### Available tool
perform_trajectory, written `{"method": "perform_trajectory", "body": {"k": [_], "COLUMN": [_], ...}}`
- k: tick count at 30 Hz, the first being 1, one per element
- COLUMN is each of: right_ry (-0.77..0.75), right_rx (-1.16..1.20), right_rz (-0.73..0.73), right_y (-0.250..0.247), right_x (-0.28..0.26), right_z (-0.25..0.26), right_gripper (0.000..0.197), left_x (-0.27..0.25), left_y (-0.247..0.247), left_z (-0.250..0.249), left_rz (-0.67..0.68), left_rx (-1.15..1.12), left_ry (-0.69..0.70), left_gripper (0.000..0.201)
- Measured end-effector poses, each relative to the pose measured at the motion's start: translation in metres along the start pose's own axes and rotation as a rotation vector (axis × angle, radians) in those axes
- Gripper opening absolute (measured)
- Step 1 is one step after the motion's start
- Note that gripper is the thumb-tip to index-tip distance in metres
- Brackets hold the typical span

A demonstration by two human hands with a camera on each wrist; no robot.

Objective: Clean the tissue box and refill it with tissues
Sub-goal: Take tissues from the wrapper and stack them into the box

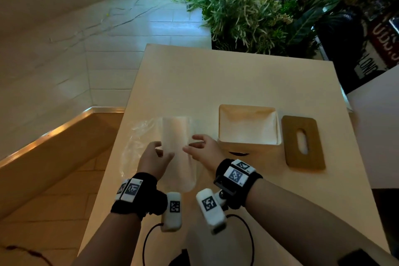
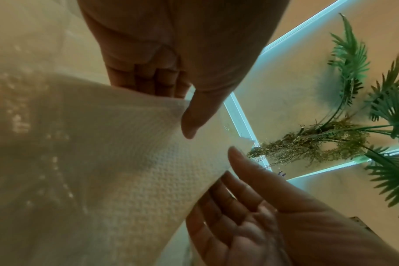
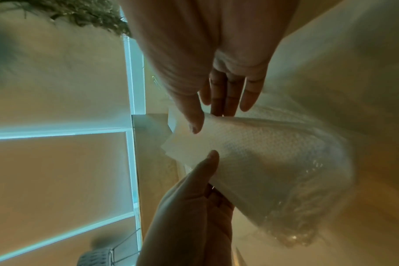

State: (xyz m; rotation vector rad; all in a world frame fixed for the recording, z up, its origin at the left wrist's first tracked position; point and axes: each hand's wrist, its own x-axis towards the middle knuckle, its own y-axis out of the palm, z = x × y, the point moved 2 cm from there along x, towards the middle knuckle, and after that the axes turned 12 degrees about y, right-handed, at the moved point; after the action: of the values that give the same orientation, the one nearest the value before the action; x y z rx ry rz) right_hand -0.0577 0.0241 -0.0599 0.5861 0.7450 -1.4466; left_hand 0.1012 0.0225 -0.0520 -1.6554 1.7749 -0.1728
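Centre frame, left hand (image 1: 154, 157) and right hand (image 1: 204, 149) pinch the side edges of the tissue stack (image 1: 176, 134), long axis running up-frame; the open tissue box (image 1: 248, 127) sits right, nearer the right hand.

My tissues (image 2: 148, 171) were white with a fine embossed waffle-dot pattern. The wrapper (image 1: 133, 134) around them was clear with shiny glints. The tissue box (image 1: 248, 129) was pale cream, with a small black mark on its front. Its lid (image 1: 303, 162) was mid brown. The table (image 1: 216, 75) was light beige. My wristbands (image 1: 149, 201) were black and carried white tags with black-and-white square codes. The plants (image 1: 244, 11) were green with purple spikes, and the floor tiles (image 1: 121, 54) were off-white.
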Motion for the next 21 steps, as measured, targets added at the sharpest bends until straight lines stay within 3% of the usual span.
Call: {"method": "perform_trajectory", "body": {"k": [4,9,12,14,16,21], "right_ry": [-0.047,-0.078,-0.108,-0.110,-0.120,-0.161], "right_rx": [-0.130,-0.044,-0.081,-0.126,-0.189,-0.188], "right_rz": [0.003,0.113,0.194,0.222,0.221,0.219], "right_y": [0.002,-0.005,-0.009,-0.009,-0.008,-0.016], "right_x": [0.001,-0.005,-0.011,-0.014,-0.018,-0.028], "right_z": [0.001,0.000,0.000,-0.002,-0.001,0.006], "right_gripper": [0.032,0.040,0.037,0.033,0.030,0.042], "left_x": [-0.003,-0.009,-0.011,-0.009,-0.008,-0.013], "left_y": [-0.001,-0.010,-0.015,-0.017,-0.019,-0.022], "left_z": [-0.003,-0.003,-0.001,0.005,0.010,0.007], "left_rz": [0.017,0.126,0.110,0.105,0.130,0.182], "left_rx": [-0.120,-0.275,-0.348,-0.394,-0.463,-0.584], "left_ry": [0.074,0.227,0.319,0.327,0.302,0.271], "left_gripper": [0.025,0.049,0.066,0.089,0.098,0.065]}}
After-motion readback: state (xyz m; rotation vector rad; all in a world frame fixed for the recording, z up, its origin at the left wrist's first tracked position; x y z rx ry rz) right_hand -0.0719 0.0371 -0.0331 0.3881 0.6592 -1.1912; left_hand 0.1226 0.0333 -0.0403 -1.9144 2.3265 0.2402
